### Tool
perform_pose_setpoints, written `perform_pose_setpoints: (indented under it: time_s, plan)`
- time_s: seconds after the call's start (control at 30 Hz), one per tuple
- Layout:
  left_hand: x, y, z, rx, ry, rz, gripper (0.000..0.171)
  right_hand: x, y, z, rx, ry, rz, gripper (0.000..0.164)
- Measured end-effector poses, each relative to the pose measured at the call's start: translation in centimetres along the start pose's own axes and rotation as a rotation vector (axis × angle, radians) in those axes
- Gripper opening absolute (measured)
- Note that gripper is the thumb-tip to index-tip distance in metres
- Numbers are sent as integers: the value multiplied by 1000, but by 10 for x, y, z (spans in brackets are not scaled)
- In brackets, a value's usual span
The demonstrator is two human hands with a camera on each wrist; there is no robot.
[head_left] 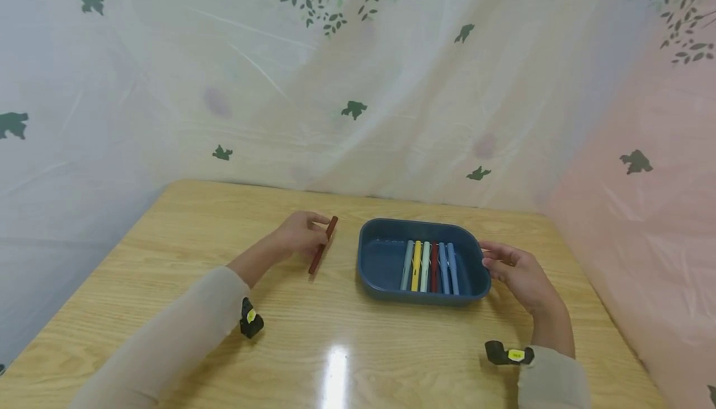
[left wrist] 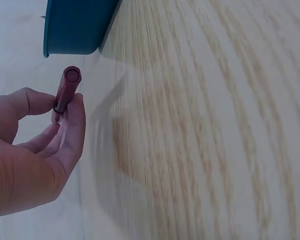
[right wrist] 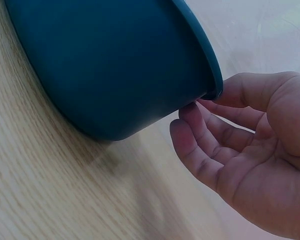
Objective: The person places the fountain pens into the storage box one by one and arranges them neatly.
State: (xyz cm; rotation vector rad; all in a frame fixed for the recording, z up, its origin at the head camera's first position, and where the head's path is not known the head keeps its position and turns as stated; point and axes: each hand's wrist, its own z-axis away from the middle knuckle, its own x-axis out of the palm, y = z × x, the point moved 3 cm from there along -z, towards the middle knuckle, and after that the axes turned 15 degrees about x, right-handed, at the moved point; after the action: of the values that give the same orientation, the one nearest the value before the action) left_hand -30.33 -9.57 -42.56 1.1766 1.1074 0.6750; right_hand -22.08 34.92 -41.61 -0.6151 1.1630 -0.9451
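My left hand (head_left: 304,233) pinches a dark red pen (head_left: 323,245) between thumb and fingers, just above the table and left of the blue tray. In the left wrist view one end of the pen (left wrist: 70,82) points toward the camera. The deep blue plastic tray (head_left: 386,297) stands on the table, with several pens side by side in its middle and right part: grey-blue, yellow (head_left: 416,266), pale green, dark red (head_left: 434,267) and blue (head_left: 452,269). My right hand (head_left: 517,272) grips the tray's right rim (right wrist: 210,65), fingers under the lip outside, thumb tip hidden behind it.
The wooden table (head_left: 268,347) reaches back to a pale curtain (head_left: 279,117) printed with leaves and birds. A pink curtain side (head_left: 643,229) borders the table's right edge. Black wrist cameras sit on both sleeves (head_left: 184,322).
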Motion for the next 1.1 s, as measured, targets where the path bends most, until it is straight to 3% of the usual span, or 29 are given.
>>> perform_pose_setpoints:
  time_s: [0.5,1.1]
  plan:
    - [-13,10,0,6,-13,146,54,0,0,-1,16,-3,8,50]
    - [-17,36,-7,35,-23,152,55,1,0,-1,34,-5,18,49]
